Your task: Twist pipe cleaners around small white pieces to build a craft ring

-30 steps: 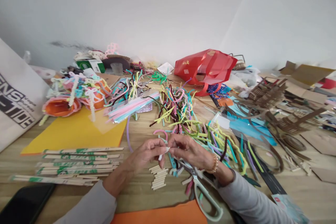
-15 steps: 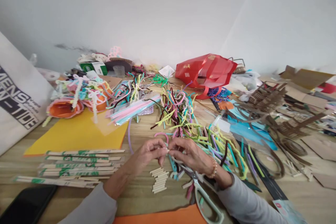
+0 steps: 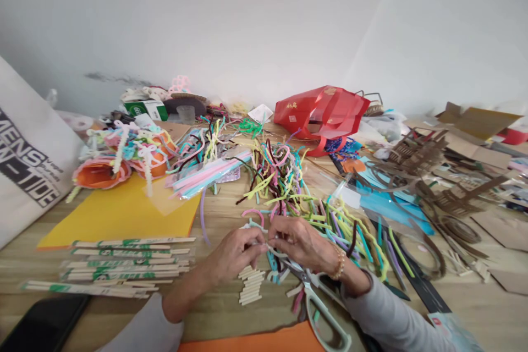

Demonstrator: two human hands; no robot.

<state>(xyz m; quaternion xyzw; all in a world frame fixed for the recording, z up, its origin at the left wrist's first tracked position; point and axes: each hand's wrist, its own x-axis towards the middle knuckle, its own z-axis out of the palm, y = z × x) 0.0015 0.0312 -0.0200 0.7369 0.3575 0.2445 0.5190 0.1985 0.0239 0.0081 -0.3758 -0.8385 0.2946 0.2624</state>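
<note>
Lower than before, the left hand (image 3: 237, 253) seems to be adjusting its pinch; it and the right hand (image 3: 303, 246) grip a mostly hidden pale piece (image 3: 266, 242) just beyond the cut sticks (image 3: 251, 288).

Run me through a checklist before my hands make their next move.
1. Both hands in view: ok, left hand and right hand meet at the fingertips.
2. Piece between them gripped securely: cannot tell, the fingers mostly hide it.
3. Scissors well clear of the right hand: not ok, they lie right by its wrist.
4. Short sticks close by: ok, just below the left hand.
5. Phone clear of both hands: ok, it lies off to the left.
</note>
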